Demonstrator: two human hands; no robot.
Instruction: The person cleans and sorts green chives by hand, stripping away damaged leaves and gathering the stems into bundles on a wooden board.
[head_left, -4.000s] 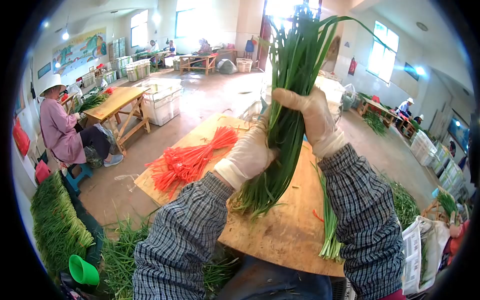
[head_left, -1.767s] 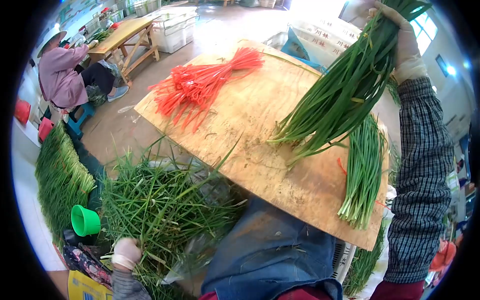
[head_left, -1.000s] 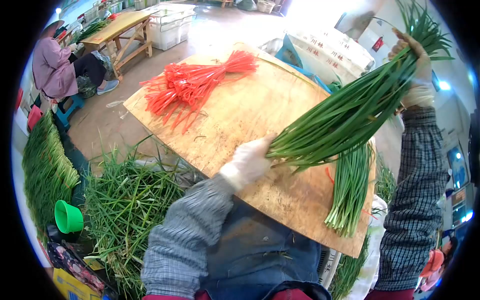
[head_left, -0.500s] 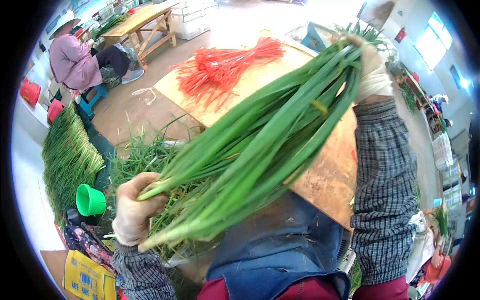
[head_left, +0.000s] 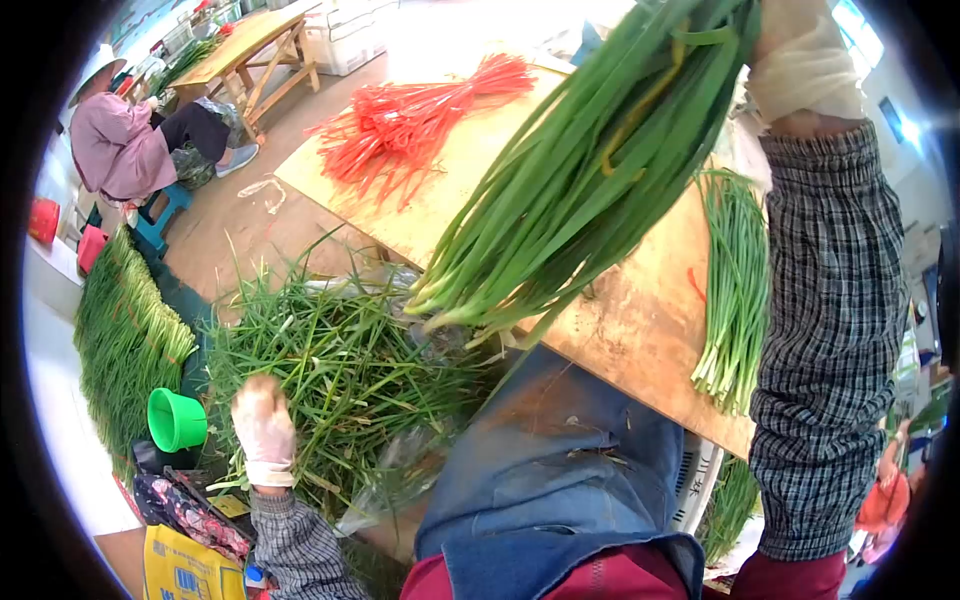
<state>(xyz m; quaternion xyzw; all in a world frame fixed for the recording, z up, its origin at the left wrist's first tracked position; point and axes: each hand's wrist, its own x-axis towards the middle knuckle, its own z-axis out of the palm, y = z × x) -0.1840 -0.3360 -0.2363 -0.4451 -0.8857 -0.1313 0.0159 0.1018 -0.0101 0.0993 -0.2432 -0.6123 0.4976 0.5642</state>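
Observation:
My right hand (head_left: 800,65), in a pale glove, is raised at the upper right, closed around the leafy end of a bunch of garlic chives (head_left: 600,170). The pale stem ends hang down to the left, above the near edge of the wooden table (head_left: 640,340). Several yellowed leaves show among the green ones. At the lower left my left hand (head_left: 263,425), also gloved, is apart from the bunch, beside a heap of loose leaves (head_left: 330,370). Motion blurs its fingers, so their grip is unclear.
Red plastic ties (head_left: 420,120) lie spread on the table. Another bunch of chives (head_left: 735,290) rests at its right side. Left of the heap stand a green bucket (head_left: 177,420) and a long row of chives (head_left: 130,340). A seated person (head_left: 125,140) is at the far left.
My right hand has lifted the bunch up and to the right. My left hand has let go of the stem ends and moved lower. Another bunch on the table has come into view.

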